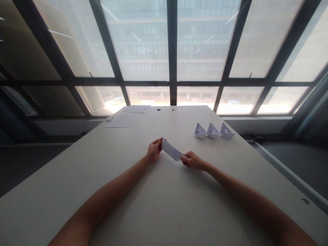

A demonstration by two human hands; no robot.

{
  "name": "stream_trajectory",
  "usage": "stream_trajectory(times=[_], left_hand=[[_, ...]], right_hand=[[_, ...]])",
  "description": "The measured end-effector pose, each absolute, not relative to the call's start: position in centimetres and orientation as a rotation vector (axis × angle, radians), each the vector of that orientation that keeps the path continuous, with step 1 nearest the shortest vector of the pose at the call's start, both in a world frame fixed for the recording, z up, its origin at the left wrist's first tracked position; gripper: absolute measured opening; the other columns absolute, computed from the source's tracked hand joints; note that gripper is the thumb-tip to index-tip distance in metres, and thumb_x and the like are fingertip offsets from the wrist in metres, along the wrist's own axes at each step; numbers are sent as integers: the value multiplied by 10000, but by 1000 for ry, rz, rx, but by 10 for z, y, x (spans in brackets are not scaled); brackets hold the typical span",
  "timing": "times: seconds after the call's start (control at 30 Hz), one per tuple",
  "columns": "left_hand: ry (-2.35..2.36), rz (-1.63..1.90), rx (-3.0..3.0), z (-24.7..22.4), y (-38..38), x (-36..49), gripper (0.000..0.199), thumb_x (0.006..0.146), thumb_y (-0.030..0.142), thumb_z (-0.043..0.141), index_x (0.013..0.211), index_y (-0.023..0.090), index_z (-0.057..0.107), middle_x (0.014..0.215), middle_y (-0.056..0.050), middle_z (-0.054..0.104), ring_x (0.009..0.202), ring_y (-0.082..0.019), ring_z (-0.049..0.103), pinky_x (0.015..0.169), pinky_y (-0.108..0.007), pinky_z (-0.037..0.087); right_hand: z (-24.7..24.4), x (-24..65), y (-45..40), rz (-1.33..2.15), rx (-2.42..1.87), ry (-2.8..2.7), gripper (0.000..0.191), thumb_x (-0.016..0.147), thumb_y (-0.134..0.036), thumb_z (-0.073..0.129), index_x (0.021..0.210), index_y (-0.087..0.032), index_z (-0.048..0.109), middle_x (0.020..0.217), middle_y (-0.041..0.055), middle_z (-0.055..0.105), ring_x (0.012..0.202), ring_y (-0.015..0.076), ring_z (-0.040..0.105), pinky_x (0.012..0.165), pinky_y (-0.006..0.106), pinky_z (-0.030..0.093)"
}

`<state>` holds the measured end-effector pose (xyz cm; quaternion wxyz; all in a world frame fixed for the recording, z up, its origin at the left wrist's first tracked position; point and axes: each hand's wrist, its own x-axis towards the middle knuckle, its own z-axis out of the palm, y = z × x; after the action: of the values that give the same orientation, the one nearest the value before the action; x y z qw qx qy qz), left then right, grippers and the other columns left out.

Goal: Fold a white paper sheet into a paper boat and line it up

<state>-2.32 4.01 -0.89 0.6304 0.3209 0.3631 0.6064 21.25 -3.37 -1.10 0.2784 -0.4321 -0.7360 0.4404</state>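
A folded white paper is stretched between my two hands, just above the table, slanting down to the right. My left hand pinches its upper left end between thumb and fingers. At the lower right end, my right hand grips the other corner, its fingers curled. Three folded paper boats stand in a row to the right, beyond my right hand: a left boat, a middle boat and a right boat.
The white table stretches away to tall windows. Flat paper sheets lie at its far left, with more sheets behind. Two round holes sit near the far edge. A small dark label is at the right edge.
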Motion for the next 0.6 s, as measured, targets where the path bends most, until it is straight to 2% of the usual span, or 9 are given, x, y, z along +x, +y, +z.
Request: stream_trajectory(times=[0.2,0.4,0.5,0.6], left_hand=[[758,1179,839,-9,30,-17,258,843,333,769,950,103,718,913,-99,732,781,-165,685,794,-304,564],[734,1114,924,-9,23,-14,341,719,333,873,902,80,736,952,-127,746,851,-191,697,892,-326,553],[766,1101,997,-7,17,-11,399,633,329,921,888,80,742,962,-135,752,862,-211,704,900,-350,556],[777,1025,1109,-6,8,-5,423,609,338,927,903,92,748,935,-131,757,840,-226,711,876,-375,562]], right_hand=[[-21,209,-31,1146,-1191,-1860,404,876,-432,511,594,-160,613,490,-12,555,451,101,460,486,221,351],[-28,207,-29,1116,-1206,-1876,365,872,-410,525,670,-143,670,564,13,616,531,120,527,528,215,385],[-27,208,-27,1067,-1176,-1902,353,858,-424,553,678,-140,660,583,-4,586,545,111,481,517,211,341],[-24,210,-27,1087,-1144,-1907,363,826,-476,605,680,-145,630,572,-28,515,531,100,415,493,217,281]])
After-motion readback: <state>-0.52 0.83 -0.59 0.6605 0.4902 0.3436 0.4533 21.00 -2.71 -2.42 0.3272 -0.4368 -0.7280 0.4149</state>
